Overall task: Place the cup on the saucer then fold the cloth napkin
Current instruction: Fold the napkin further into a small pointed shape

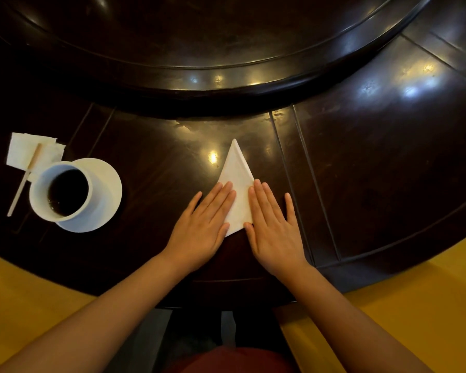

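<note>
A white cloth napkin [236, 170] lies folded into a narrow pointed shape on the dark table, its tip pointing away from me. My left hand [202, 224] presses flat on its left side with straight fingers. My right hand [273, 227] presses flat on its right side the same way, covering the napkin's lower corners. At the left, a white cup [61, 191] holding dark liquid stands on a white saucer [109, 187].
Behind the cup lie white paper napkins [24, 150] with a wooden stir stick [24, 180] across them. A raised round turntable [213, 76] fills the table's far middle. The dark table's [374, 170] curved front edge runs close to my body, with yellow floor beyond.
</note>
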Demonstrator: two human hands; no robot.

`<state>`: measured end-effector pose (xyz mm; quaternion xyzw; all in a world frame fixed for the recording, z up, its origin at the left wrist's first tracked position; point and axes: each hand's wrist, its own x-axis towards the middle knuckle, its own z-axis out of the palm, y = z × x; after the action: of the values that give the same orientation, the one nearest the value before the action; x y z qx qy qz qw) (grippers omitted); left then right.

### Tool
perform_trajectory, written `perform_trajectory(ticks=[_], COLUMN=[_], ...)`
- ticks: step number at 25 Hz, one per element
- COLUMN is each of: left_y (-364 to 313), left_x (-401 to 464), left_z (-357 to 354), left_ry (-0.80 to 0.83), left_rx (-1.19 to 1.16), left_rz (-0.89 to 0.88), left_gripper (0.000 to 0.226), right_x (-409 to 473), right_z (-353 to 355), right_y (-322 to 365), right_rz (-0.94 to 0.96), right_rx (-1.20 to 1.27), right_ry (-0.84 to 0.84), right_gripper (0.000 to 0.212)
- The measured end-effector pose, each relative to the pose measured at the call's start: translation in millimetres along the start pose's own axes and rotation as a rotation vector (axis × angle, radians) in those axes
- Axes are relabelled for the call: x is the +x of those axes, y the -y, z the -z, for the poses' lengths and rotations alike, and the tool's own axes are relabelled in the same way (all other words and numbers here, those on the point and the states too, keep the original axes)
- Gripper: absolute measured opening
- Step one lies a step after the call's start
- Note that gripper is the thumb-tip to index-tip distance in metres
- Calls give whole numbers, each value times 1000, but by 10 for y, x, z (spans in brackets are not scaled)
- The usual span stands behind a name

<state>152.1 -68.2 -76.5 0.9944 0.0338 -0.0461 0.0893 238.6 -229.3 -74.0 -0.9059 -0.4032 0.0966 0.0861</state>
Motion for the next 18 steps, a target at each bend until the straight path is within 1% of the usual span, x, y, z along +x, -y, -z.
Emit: perform_trajectory(ticks=[3, 5, 6, 8, 10, 11, 14, 16, 18], left_y=[104, 144, 143, 12, -289, -461, -774, -777, -754], left_x=[-230, -391, -452, -519, -503, -468, -322, -250, -254], left_z=[12, 42, 65, 131, 160, 147, 19, -62, -108], left_ry=[45, 56, 43, -27, -109, -124, -77, -52, -53], left_rx=[-29, -103, -131, -133, -107, -105, -92, -52, -51], left_rz=[-16, -9, 5, 93, 203, 238, 313, 370, 380], left_gripper=[56, 54, 55, 55, 55, 57, 62, 62, 62], right_x=[13, 6, 8, 80, 269, 395, 708, 790, 806], right_z=[-3, 36, 86, 220, 340, 365, 298, 229, 197], right_y=[6, 20, 25, 20, 3, -19, -100, -172, -199], right_rz=[6, -5, -12, 2, 86, 154, 360, 425, 449], right_rx=[22, 38, 45, 63, 58, 30, -52, -49, -37], right_ry=[4, 2, 2, -21, -76, -78, 14, 72, 75], right_gripper=[59, 60, 60, 57, 54, 53, 53, 53, 53])
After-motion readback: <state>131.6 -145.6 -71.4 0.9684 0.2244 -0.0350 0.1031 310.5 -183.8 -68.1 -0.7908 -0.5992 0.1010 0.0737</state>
